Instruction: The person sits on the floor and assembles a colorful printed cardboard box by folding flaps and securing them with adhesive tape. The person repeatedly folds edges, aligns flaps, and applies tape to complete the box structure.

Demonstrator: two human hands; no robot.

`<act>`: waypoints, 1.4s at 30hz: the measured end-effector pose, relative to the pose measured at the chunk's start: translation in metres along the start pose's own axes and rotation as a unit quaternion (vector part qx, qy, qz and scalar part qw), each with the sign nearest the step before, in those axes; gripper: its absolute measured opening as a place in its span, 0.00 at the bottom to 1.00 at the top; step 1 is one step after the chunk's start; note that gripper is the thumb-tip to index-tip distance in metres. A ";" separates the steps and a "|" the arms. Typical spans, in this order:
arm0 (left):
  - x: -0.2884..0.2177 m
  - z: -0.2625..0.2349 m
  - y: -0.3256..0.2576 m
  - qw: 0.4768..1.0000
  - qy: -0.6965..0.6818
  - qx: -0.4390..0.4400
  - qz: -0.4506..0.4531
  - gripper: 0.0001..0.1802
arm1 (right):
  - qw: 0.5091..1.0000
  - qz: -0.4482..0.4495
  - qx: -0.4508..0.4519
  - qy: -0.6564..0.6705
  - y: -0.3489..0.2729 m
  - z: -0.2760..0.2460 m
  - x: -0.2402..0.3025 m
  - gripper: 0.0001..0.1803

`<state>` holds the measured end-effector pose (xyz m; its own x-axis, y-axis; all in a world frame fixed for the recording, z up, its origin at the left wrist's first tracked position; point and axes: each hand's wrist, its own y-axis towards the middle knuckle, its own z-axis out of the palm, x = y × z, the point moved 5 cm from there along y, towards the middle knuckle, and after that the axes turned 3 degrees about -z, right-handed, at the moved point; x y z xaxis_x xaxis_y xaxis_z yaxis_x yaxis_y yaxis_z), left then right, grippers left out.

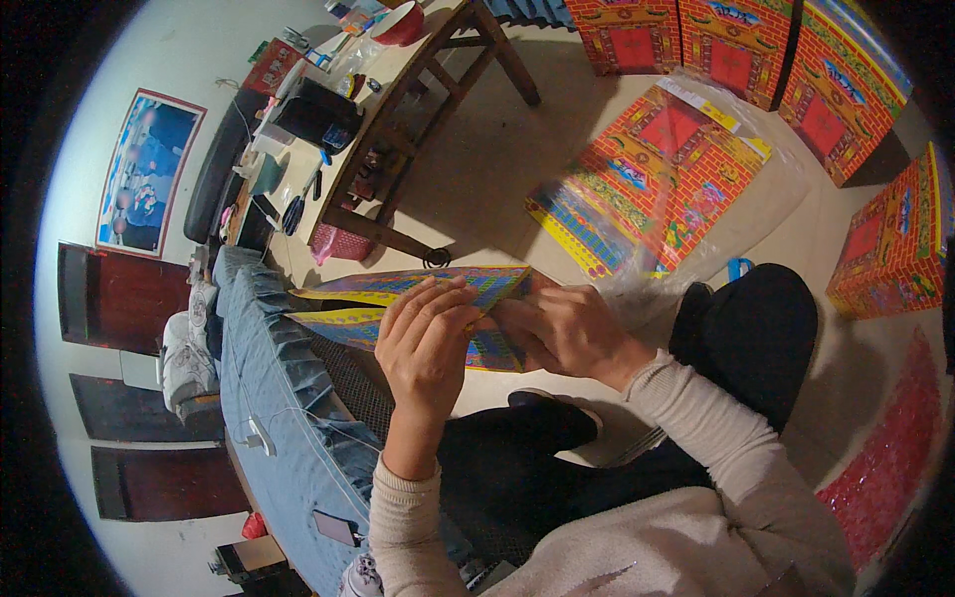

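Above my lap I hold a folded piece of printed cardboard (343, 316), blue with yellow edging. Its two layers spread apart at the left end, leaving a dark gap between them. My left hand (428, 343) grips it near the middle, fingers bent over its upper edge. At the right end my right hand (572, 333) has its fingers closed on the cardboard, and its fingertips are partly hidden. Beyond my hands, flat brick-patterned cardboard sheets (657, 179) lie on the floor, partly under clear plastic wrap (786, 204).
Upright brick-patterned boxes (731, 50) stand at the far right, with another box (885, 244) nearer. A wooden table (398, 90) carries a red bowl (400, 24) and clutter. Along the left runs a blue-covered seat (269, 378) with a phone (338, 528) on it. Red plastic (895, 458) lies at right.
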<state>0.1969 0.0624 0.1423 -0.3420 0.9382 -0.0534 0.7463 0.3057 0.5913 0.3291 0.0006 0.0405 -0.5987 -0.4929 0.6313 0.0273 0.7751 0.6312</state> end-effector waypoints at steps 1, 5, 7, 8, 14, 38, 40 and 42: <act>0.000 0.000 0.001 1.000 0.000 0.003 0.001 0.10 | 1.000 0.007 0.005 -0.001 0.002 0.000 0.000 0.17; -0.002 0.000 0.003 1.000 -0.010 0.010 -0.002 0.10 | 0.993 -0.046 -0.102 0.040 0.007 -0.007 0.004 0.14; -0.005 0.000 0.004 1.000 -0.003 0.017 0.004 0.10 | 0.993 -0.029 -0.105 0.052 0.001 -0.005 0.001 0.14; -0.005 0.000 0.004 1.000 0.001 0.020 0.007 0.10 | 0.992 -0.028 -0.110 0.056 -0.002 -0.004 0.000 0.14; -0.005 0.002 0.007 0.999 -0.033 0.036 -0.024 0.11 | 0.985 -0.036 -0.157 0.060 -0.014 -0.003 -0.007 0.15; -0.011 -0.004 0.021 0.976 -0.029 0.202 0.072 0.11 | 0.984 -0.003 -0.158 0.081 -0.016 0.001 -0.014 0.16; -0.012 -0.004 0.020 0.976 -0.023 0.204 0.068 0.10 | 0.985 -0.005 -0.156 0.078 -0.015 -0.001 -0.012 0.16; -0.012 -0.004 0.018 0.976 -0.015 0.205 0.066 0.10 | 0.984 -0.004 -0.161 0.081 -0.014 0.001 -0.012 0.16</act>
<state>0.2123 0.0559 0.1571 -0.2148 0.9763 -0.0253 0.9506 0.2150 0.2238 0.3352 -0.0033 0.0236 -0.4651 -0.5757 0.6725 0.2905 0.6183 0.7303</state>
